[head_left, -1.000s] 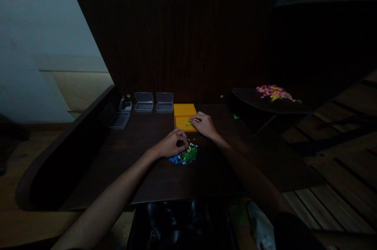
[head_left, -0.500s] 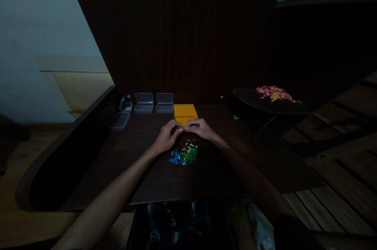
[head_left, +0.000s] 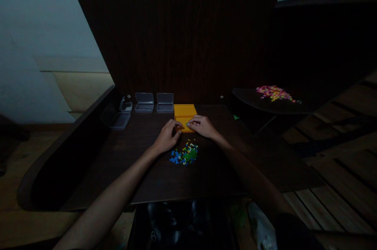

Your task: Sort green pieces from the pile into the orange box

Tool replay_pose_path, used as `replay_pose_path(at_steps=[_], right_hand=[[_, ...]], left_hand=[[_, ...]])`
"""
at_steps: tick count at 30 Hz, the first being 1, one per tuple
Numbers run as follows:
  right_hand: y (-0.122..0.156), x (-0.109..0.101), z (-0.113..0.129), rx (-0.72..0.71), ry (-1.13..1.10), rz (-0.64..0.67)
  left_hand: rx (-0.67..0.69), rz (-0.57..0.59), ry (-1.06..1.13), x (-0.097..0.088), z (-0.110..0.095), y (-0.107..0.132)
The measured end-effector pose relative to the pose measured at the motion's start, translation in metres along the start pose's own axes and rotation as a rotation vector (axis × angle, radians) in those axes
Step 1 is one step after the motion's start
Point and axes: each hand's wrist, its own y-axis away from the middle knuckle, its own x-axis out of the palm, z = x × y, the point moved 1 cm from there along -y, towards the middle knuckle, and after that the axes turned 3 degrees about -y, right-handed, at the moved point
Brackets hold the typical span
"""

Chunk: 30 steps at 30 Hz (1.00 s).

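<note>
Head view: a dark tabletop (head_left: 141, 171) is seen from above, and both hands are brought together at the near edge of an orange tray (head_left: 183, 111), which lies flat against the back panel so that its surface can be reached from the front. The left hand (head_left: 167, 136) is curled, knuckles up, its fingertips resting at the tray's near left corner; whether anything is pinched there cannot be told in the dim light. The right hand (head_left: 201, 126) is laid palm down with the fingers loosely bent, and its fingertips are pressed onto the tray beside a small green piece (head_left: 187, 124); a grip on that piece cannot be confirmed. Both forearms are stretched forward from the lower corners and converge toward the tray. A pile of small bricks (head_left: 185, 155), blue, green, yellow and white, is heaped just near the wrists, within easy reach. Clear boxes (head_left: 144, 102) are lined up left of the tray. A second pile of pink and yellow pieces (head_left: 273, 92) is kept well apart on a side shelf (head_left: 250, 102).
</note>
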Motion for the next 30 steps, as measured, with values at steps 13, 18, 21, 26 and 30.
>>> replay_pose_path(at_steps=[13, 18, 21, 26, 30], right_hand=[[-0.031, 0.000, -0.003, 0.087, 0.413, 0.129], [-0.039, 0.002, -0.005, 0.097, 0.527, 0.229], [-0.038, -0.001, -0.004, 0.117, 0.529, 0.241], [-0.024, -0.019, 0.003, 0.088, 0.456, 0.204], [0.001, -0.031, 0.014, 0.002, 0.266, 0.259]], left_hand=[[-0.012, 0.073, -0.091, 0.003, 0.007, 0.001], [-0.018, 0.082, -0.070, 0.001, 0.006, 0.001], [-0.006, 0.086, -0.052, 0.001, 0.006, 0.002], [0.004, 0.100, -0.056, 0.002, 0.006, 0.001], [0.025, 0.122, -0.057, 0.002, 0.003, 0.001]])
